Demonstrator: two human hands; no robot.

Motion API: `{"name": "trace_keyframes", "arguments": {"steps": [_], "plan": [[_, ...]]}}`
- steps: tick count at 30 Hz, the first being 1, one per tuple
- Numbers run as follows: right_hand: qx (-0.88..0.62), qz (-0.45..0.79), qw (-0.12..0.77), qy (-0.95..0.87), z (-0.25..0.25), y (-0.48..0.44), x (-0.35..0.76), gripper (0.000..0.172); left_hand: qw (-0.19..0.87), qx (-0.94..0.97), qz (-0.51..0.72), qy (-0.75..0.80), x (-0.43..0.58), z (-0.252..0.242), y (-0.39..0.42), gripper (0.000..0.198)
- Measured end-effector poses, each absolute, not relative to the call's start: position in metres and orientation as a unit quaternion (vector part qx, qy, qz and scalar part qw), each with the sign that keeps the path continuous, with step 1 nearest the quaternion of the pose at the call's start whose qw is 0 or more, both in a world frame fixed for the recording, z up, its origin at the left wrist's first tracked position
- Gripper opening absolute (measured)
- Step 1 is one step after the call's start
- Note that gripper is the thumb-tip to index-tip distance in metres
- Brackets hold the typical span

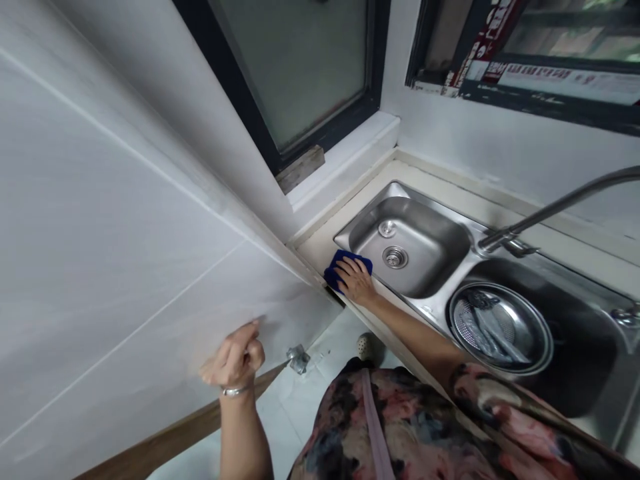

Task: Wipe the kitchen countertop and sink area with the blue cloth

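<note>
Currently, the right hand (355,280) lies flat and palm down, fingers lightly spread, pressing a folded blue cloth (350,260) onto the cream countertop (320,250); the cloth sits at about 3 o'clock from frame centre, against the sink's near rim and just beside the edge of a large white panel (125,267). The left hand (235,357) is at 7 o'clock, fingers curled and bunched, tips at or very near the panel's face; whether they grip anything small cannot be told. A silver bracelet (235,391) circles that wrist; a small metal fitting (299,359) sits just right of the hand, at the panel's lower edge; a wooden strip (165,440) runs below it. To the right, a stainless double sink (415,227) holds a round metal strainer (500,327) in its far bowl; an arched faucet (575,200) reaches in from 3 o'clock. A dark-framed frosted window (295,67) stands at 12 o'clock; floor tile (295,407) shows at 6 o'clock; a floral sleeve and top (385,427) fill the bottom edge.
</note>
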State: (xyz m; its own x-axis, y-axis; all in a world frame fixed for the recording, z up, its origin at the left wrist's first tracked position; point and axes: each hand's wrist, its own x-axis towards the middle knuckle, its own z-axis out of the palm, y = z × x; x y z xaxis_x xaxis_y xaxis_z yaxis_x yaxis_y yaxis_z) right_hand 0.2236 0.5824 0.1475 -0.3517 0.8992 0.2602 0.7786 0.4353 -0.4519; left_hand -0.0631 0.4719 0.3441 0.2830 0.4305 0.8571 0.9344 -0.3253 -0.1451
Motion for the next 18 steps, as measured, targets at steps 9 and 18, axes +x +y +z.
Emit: {"name": "trace_keyframes", "arguments": {"steps": [9,18], "plan": [[-0.529,0.107,0.249,-0.804,0.15,0.425,0.317,0.043,0.257,-0.685,-0.399,-0.553,-0.06,0.314,0.467,0.03],[-0.629,0.089,0.211,-0.743,0.155,0.234,0.439,0.051,-0.107,-0.867,-0.203,-0.443,0.139,0.2,0.41,0.028]]}}
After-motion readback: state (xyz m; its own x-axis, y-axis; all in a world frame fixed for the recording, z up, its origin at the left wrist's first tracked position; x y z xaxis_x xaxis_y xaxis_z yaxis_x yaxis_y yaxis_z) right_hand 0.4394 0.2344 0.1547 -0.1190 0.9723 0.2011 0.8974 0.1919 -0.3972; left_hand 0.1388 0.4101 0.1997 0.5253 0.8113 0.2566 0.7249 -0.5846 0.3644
